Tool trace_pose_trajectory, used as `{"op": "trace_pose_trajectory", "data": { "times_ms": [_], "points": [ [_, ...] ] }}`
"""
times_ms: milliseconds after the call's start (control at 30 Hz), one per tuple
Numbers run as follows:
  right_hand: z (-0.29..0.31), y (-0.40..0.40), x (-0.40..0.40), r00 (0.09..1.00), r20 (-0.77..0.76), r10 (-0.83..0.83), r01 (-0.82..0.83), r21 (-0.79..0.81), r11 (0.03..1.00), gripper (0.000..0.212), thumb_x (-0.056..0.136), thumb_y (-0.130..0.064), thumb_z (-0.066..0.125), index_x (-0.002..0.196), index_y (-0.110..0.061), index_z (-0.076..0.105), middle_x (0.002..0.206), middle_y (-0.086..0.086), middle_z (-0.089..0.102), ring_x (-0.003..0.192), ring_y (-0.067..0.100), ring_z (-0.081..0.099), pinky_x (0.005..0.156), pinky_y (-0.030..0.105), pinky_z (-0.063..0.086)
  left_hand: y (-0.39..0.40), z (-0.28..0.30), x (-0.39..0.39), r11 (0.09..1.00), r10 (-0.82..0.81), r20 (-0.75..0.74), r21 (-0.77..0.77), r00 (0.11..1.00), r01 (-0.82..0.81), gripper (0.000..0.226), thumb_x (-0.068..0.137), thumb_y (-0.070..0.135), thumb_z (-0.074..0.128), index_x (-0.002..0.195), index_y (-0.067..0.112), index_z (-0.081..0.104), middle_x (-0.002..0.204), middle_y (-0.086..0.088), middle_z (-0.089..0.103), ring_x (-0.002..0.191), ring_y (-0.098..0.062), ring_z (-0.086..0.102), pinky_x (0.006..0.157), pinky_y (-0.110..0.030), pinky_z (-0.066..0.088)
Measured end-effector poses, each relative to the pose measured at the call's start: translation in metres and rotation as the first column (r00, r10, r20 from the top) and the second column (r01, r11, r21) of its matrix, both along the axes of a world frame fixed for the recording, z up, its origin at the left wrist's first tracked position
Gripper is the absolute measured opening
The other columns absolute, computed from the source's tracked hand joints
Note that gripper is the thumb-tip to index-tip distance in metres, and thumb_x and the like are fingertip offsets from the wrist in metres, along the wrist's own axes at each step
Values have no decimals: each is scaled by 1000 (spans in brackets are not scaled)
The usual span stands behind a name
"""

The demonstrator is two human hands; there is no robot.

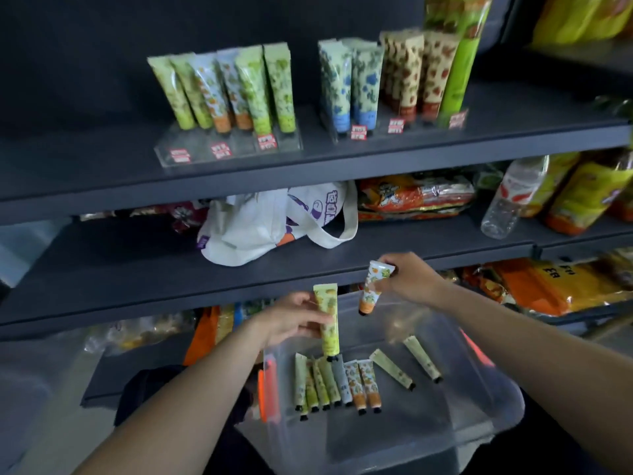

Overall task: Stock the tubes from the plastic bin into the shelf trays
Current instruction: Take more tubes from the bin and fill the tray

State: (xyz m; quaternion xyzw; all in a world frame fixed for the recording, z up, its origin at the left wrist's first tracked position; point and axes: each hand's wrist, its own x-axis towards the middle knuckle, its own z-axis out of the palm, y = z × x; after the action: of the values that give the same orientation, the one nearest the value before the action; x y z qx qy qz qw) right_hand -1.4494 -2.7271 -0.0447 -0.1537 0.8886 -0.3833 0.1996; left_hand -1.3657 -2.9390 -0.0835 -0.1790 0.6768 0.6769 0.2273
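Note:
My left hand [294, 320] grips a green patterned tube [328, 320], cap down, above the clear plastic bin [479, 406]. My right hand [407, 277] pinches the flat end of an orange-and-white tube [371, 287], which hangs tilted over the bin's far edge. Several more tubes [337, 382] lie side by side on the bin's floor, with two pale ones [407, 366] apart to the right. On the top shelf, two clear trays [226, 145] hold upright tubes: green and orange ones [226, 90] on the left, blue and brown ones [383, 80] on the right.
A white tote bag [274, 221] lies on the middle shelf, beside snack packets [414, 197] and a plastic bottle [510, 200]. More snack bags [548, 286] fill the lower right shelves. A tall green tube [459, 60] stands at the right tray's end. Orange bin latches [269, 389] sit at the left rim.

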Motion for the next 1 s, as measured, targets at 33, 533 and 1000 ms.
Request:
{"op": "trace_pose_trajectory", "data": {
  "times_ms": [33, 533, 1000],
  "points": [
    [17, -3, 0, 999, -29, 25, -25, 1, 1000, 19, 76, -18, 75, 82, -4, 65, 75, 5, 62, 64, 12, 52, 61, 29, 37, -3, 15, 0, 1000, -21, -39, -7, 999, 21, 23, 76, -8, 69, 93, 4, 58, 85, -11, 67, 70, -15, 67, 63, -27, 58],
    [248, -77, 15, 853, -423, 305, -295, 90, 951, 22, 79, -18, 75, 91, -3, 64, 70, 3, 58, 55, 7, 48, 51, 18, 37, -95, 245, 17, 977, 18, -538, -170, 843, -130, 20, 80, -4, 65, 95, 9, 65, 84, -3, 74, 78, -13, 71, 70, -22, 58],
    [316, -177, -46, 763, -566, 313, -311, 103, 945, 18, 77, -17, 76, 91, -9, 66, 84, 1, 62, 75, 15, 54, 68, 29, 43, -191, 294, -66, 748, 288, -705, -257, 649, -612, 19, 77, 0, 72, 95, 7, 66, 86, -2, 67, 81, -11, 64, 72, -21, 53]
  ]
}}
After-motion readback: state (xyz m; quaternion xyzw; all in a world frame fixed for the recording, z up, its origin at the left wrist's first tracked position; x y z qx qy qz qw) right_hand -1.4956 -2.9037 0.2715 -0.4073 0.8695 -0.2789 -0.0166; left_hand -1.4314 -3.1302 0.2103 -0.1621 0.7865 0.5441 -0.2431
